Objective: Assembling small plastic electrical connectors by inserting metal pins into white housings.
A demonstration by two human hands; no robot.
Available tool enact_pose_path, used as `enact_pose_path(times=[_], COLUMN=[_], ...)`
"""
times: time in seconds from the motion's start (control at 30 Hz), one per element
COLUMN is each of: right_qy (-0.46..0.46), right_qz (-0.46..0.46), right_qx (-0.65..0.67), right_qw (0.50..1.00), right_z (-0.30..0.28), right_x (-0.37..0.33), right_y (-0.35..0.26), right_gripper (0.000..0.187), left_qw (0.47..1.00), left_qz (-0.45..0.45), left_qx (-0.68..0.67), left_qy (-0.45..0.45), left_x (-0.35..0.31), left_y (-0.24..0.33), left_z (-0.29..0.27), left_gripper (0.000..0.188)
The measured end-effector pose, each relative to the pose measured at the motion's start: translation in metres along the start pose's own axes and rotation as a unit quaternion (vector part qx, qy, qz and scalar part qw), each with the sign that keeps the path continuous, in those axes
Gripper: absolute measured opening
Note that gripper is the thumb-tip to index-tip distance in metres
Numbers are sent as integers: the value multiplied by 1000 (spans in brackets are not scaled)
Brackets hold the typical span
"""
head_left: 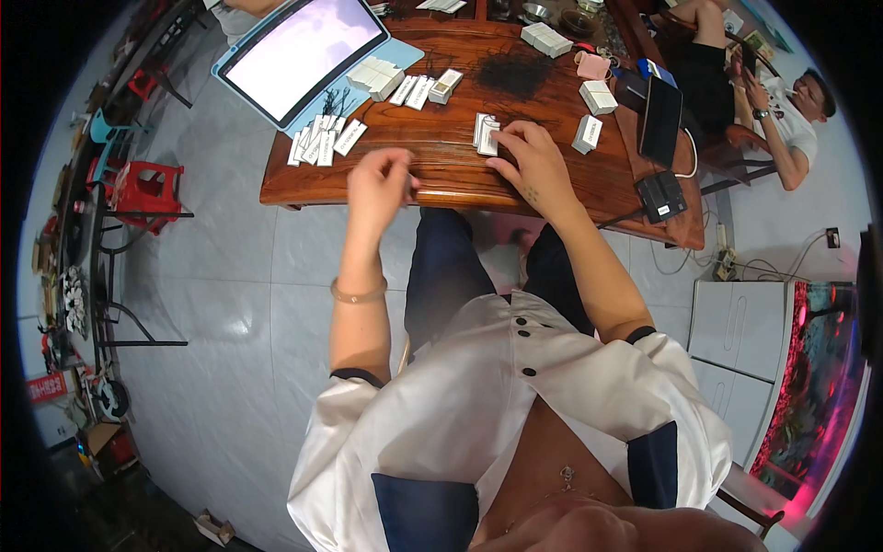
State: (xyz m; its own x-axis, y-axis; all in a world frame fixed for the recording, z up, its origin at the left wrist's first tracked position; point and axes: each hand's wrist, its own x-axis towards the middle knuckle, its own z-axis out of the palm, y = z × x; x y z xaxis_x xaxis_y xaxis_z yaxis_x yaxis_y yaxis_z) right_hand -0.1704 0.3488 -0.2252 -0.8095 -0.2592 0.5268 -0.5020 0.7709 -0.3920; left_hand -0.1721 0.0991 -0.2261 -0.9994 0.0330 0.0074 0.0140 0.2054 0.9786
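Fingers of the left hand (375, 189): curled inward, slightly blurred, by the near edge of the wooden table (441, 167); whether they grip anything, I cannot tell.
Fingers of the right hand (538, 170): bent, thumb and forefinger at the right side of the small white tags (486, 133); pinched or only touched, I cannot tell.
Red stool (147, 195): on the pale tiled floor (212, 317), well apart from the table.
Bright tablet (308, 55): leaning back in a pale blue cover (401, 52), at the table's left part.
Loose tags (324, 145): spread and overlapping in front of the tablet, near the left hand.
White stack (375, 78): beside the tablet, with smaller piles (445, 86) just to its right.
Small white tags: overlapping on the table between the two hands, right at the right fingertips.
Black strings (512, 74): a tangled heap behind those tags.
Right-hand blocks: one white block (587, 134) near the right hand, another (598, 97) behind it.
Dark screen (659, 120): propped near the table's right end, a black box (660, 197) just in front.
Seated person (798, 138): beyond that end, in a white top.
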Motion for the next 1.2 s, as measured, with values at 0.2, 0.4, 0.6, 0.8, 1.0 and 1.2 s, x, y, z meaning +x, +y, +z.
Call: enact_pose_path(times=[0.2, 0.4, 0.6, 0.8, 1.0, 1.2], right_qy=[-17, 40, 104, 52, 95, -38], right_qz=[-97, -180, -227, -264, 15, 159], right_qx=[-123, -113, -25, -6, -120, -124], right_qw=[987, 976, 968, 963, 988, 979], right_z=[10, 13, -7, -25, -69, -95], right_x=[5, 0, 2, -9, -11, -4], right_y=[-3, -1, -17, -32, 58, 96], right_gripper=[31, 30, 26, 28, 42, 63], left_qw=[860, 987, 873, 842, 875, 874], left_qz=[319, 124, -105, -111, -125, -117], left_qx=[336, -105, -443, -514, -452, -448], left_qy=[212, 13, -173, -120, -123, -147], left_x=[41, -1, -29, -35, -42, -47], left_y=[-18, -24, 1, -7, -8, -4], left_z=[-18, 17, 55, 73, 66, 73], left_gripper=[28, 26, 31, 28, 25, 21])
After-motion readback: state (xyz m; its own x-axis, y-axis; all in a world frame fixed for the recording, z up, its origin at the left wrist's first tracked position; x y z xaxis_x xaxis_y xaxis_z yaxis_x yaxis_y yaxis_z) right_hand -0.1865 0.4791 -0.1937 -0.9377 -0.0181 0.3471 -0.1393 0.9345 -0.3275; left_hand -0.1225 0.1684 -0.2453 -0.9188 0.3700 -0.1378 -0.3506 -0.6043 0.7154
